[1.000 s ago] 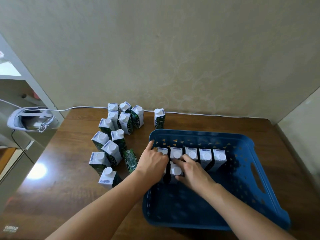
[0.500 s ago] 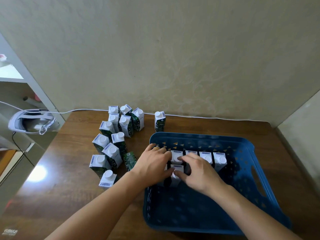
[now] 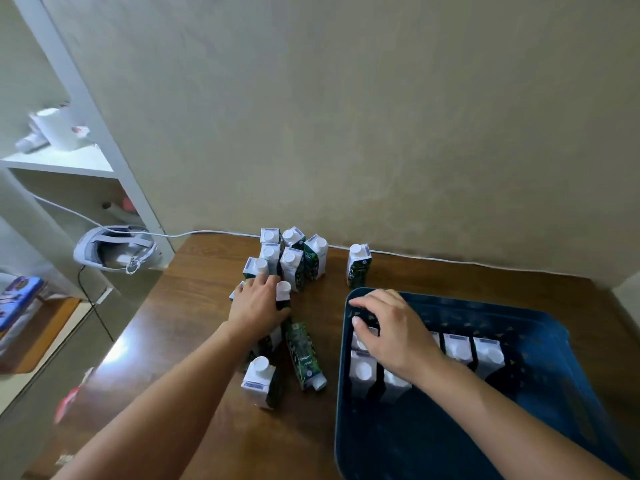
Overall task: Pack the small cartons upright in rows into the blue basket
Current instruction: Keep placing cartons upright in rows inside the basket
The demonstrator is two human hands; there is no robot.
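Left hand has left the basket since 0.5 s ago and now sits on the cartons on the table, fingers curling onto 1; we can't tell if it's gripped. Right hand stays in the basket, loosely open over row 1. We read this as the next fetch; row 2 holds 2.

Tabletop: dark wood grain, glossy, a bright glare patch near left edge. Basket: blue moulded plastic, smooth, slight sheen. Cartons: coated paperboard, printed green sides, white tops, white plastic caps. Wall: matt, faintly patterned. Shelf: smooth white laminate.
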